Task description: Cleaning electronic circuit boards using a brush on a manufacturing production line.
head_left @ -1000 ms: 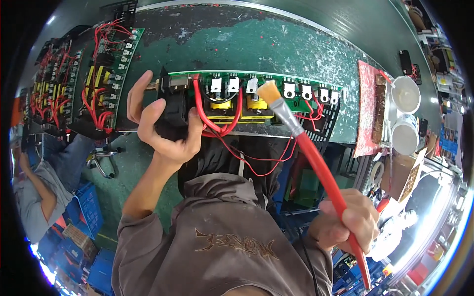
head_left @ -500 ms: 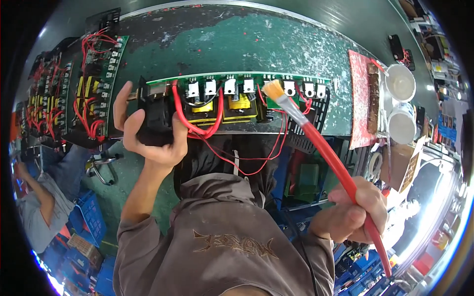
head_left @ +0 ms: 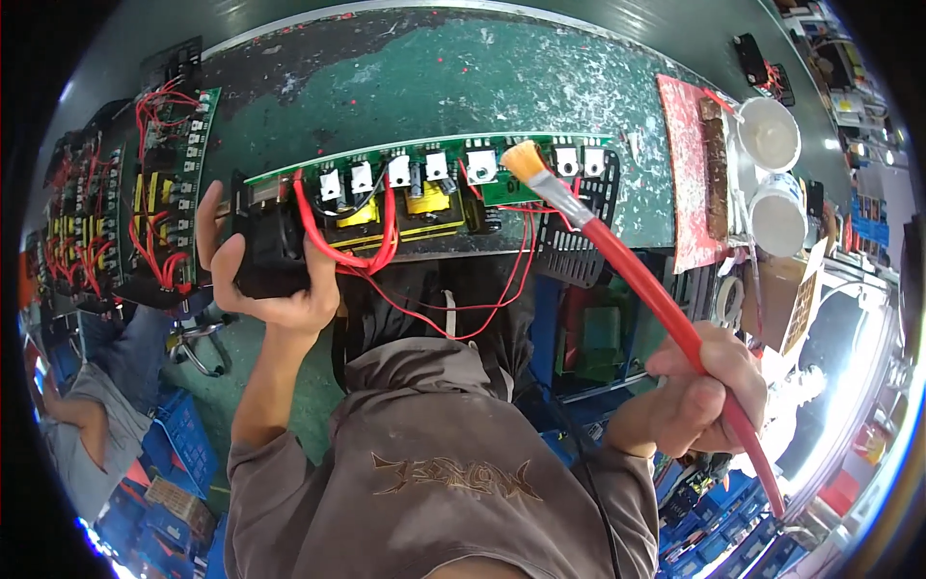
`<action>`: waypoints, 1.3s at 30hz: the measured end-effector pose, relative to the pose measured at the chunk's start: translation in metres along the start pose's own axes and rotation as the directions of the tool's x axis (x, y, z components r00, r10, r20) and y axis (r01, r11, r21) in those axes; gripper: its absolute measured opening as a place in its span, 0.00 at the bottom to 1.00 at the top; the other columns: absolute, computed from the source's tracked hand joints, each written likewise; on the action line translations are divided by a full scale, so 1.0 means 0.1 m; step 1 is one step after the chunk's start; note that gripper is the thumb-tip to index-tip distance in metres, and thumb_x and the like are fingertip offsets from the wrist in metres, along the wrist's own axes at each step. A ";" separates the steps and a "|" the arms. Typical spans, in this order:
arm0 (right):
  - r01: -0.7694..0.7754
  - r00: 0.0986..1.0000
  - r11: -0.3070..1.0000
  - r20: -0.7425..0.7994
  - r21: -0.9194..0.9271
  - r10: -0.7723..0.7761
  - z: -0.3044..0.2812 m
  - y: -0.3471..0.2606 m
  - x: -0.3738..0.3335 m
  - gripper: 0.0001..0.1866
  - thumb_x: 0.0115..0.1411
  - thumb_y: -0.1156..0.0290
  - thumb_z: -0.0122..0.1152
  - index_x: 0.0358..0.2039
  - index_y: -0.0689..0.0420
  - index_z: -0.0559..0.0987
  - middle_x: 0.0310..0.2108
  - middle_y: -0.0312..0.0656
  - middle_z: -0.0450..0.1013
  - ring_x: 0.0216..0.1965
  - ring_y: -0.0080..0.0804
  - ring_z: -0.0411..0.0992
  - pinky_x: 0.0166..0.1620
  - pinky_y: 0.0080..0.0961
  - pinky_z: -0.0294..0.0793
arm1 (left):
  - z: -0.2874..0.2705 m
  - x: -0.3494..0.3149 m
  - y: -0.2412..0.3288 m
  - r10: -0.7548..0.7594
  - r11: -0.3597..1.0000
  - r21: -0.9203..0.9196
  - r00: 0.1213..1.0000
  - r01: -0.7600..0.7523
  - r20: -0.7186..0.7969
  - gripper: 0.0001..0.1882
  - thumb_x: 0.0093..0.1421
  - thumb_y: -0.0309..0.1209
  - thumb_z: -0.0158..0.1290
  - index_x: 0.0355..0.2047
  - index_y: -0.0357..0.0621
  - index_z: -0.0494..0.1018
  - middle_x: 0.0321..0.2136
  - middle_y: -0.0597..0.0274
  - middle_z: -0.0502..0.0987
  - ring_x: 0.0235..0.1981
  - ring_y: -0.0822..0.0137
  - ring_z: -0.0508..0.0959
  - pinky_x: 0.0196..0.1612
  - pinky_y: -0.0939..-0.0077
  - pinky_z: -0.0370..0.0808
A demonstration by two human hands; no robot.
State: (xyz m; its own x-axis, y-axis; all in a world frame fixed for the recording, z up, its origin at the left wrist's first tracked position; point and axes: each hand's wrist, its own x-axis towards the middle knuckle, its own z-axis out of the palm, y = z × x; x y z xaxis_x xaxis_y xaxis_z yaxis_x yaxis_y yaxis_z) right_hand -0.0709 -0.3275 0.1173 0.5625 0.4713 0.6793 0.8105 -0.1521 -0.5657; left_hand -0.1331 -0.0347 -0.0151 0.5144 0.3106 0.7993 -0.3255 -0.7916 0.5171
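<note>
My left hand (head_left: 275, 280) is wrapped round the black end block of a long green circuit board (head_left: 424, 198), which stands on its edge at the near side of the bench. Along the board sit a row of white-faced components, yellow-wrapped transformers (head_left: 424, 198) and thick red wires (head_left: 347, 256); thin red wires hang in a loop below. My right hand (head_left: 719, 386) grips a paintbrush (head_left: 632, 265) by its red handle. The brush's pale bristles touch or hover just over the row of white-faced components, right of the board's middle; I cannot tell which.
More wired boards (head_left: 169, 193) stand at the left. On the right are a red-and-white spotted board (head_left: 683, 174), two white tubs (head_left: 770, 137) and a cardboard box (head_left: 786, 299). Another person (head_left: 96, 425) sits at the far left near blue crates (head_left: 183, 439).
My left hand and the circuit board have shifted left in the picture, the board's left end slightly lower. The brush tip has moved a little left and up along the components.
</note>
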 end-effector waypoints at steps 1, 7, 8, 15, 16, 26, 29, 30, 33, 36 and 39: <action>-0.002 1.000 1.000 0.000 -0.003 0.002 -0.02 -0.01 0.01 0.14 0.62 0.72 0.47 0.41 0.73 0.70 0.14 0.48 0.69 0.12 0.30 0.66 0.14 0.20 0.65 | -0.01 -0.01 0.00 0.000 1.000 -0.003 1.000 0.000 0.001 0.33 0.55 0.27 0.57 0.54 0.45 0.48 0.56 0.29 0.52 0.54 0.44 0.64 0.52 0.61 0.73; -0.007 0.985 0.999 -0.175 0.035 0.013 -0.08 -0.10 -0.07 0.10 0.59 0.73 0.50 0.33 0.70 0.70 0.11 0.43 0.67 0.11 0.28 0.66 0.13 0.23 0.68 | -0.03 0.00 0.02 0.000 1.000 0.019 1.000 -0.001 0.009 0.34 0.55 0.28 0.58 0.54 0.46 0.48 0.56 0.29 0.53 0.54 0.44 0.65 0.52 0.61 0.73; -0.018 0.962 0.999 -0.273 0.035 0.027 -0.08 -0.10 -0.10 0.09 0.58 0.74 0.52 0.31 0.69 0.71 0.10 0.41 0.66 0.10 0.27 0.66 0.13 0.24 0.69 | -0.04 0.01 0.03 0.000 0.999 0.037 1.000 -0.001 0.030 0.34 0.54 0.27 0.58 0.54 0.46 0.48 0.56 0.29 0.53 0.54 0.44 0.65 0.52 0.62 0.73; -0.118 0.945 0.988 -0.316 -0.099 0.081 -0.02 0.02 -0.08 0.13 0.59 0.69 0.56 0.29 0.69 0.73 0.11 0.43 0.69 0.11 0.29 0.68 0.14 0.21 0.68 | -0.05 0.02 0.04 0.016 0.995 0.093 0.998 -0.021 0.053 0.35 0.54 0.25 0.58 0.54 0.45 0.47 0.55 0.28 0.53 0.53 0.42 0.65 0.48 0.64 0.76; -0.132 0.951 0.988 -0.291 -0.078 0.105 -0.04 0.00 -0.09 0.13 0.59 0.68 0.56 0.29 0.69 0.73 0.11 0.43 0.69 0.10 0.29 0.68 0.14 0.21 0.68 | -0.05 0.02 0.04 0.018 0.995 0.093 0.999 -0.023 0.051 0.35 0.53 0.24 0.57 0.54 0.44 0.46 0.55 0.28 0.53 0.53 0.41 0.65 0.49 0.61 0.76; -0.181 0.915 0.974 -0.387 -0.138 0.115 -0.16 -0.01 -0.13 0.12 0.59 0.72 0.51 0.32 0.71 0.73 0.10 0.46 0.68 0.10 0.29 0.66 0.17 0.23 0.68 | -0.02 0.03 0.05 0.031 0.998 0.046 0.999 -0.033 0.041 0.35 0.53 0.22 0.56 0.55 0.44 0.46 0.55 0.27 0.52 0.53 0.41 0.66 0.48 0.61 0.78; -0.202 0.941 0.954 -0.313 -0.223 0.127 -0.15 -0.01 -0.14 0.12 0.59 0.71 0.52 0.30 0.69 0.74 0.10 0.45 0.68 0.11 0.29 0.68 0.17 0.22 0.68 | -0.03 0.02 0.04 0.021 0.999 0.039 0.999 -0.023 0.043 0.35 0.53 0.22 0.56 0.54 0.44 0.46 0.54 0.27 0.52 0.52 0.41 0.66 0.47 0.62 0.78; -0.175 0.947 0.966 -0.301 -0.192 0.112 -0.19 -0.01 -0.14 0.12 0.59 0.71 0.53 0.29 0.69 0.74 0.09 0.43 0.67 0.11 0.29 0.68 0.17 0.21 0.69 | -0.02 0.04 0.04 0.036 0.998 0.045 0.998 -0.038 0.045 0.35 0.53 0.22 0.56 0.54 0.43 0.46 0.54 0.28 0.52 0.52 0.41 0.67 0.47 0.63 0.78; -0.171 0.941 0.982 -0.311 -0.082 0.137 -0.23 -0.06 -0.19 0.11 0.58 0.72 0.54 0.29 0.69 0.74 0.09 0.42 0.68 0.11 0.27 0.68 0.16 0.20 0.68 | -0.05 0.02 0.04 0.038 0.996 0.083 0.998 -0.042 0.054 0.35 0.53 0.23 0.57 0.54 0.43 0.47 0.55 0.28 0.52 0.52 0.41 0.66 0.46 0.65 0.79; -0.054 0.947 0.998 -0.317 -0.014 0.047 -0.20 -0.10 -0.19 0.09 0.58 0.74 0.52 0.31 0.70 0.73 0.13 0.44 0.70 0.11 0.28 0.68 0.15 0.21 0.69 | -0.04 0.00 0.03 0.035 0.995 0.094 0.999 -0.039 0.041 0.35 0.53 0.25 0.58 0.54 0.43 0.47 0.55 0.28 0.53 0.53 0.41 0.65 0.46 0.65 0.78; 0.036 0.983 0.994 -0.182 0.102 -0.017 -0.11 -0.11 -0.14 0.07 0.57 0.77 0.52 0.33 0.70 0.71 0.15 0.44 0.71 0.13 0.32 0.70 0.15 0.25 0.72 | -0.09 -0.01 -0.02 0.085 0.985 0.145 0.995 -0.091 0.049 0.34 0.54 0.28 0.58 0.53 0.43 0.49 0.56 0.29 0.54 0.54 0.41 0.63 0.49 0.59 0.73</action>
State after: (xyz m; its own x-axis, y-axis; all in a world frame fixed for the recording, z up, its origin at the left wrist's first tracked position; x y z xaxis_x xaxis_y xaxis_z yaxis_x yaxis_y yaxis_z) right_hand -0.0864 -0.3419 0.1191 0.5687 0.3082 0.7626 0.8096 -0.0458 -0.5853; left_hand -0.1402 -0.0292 -0.0144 0.5230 0.2164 0.8244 -0.2529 -0.8843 0.3925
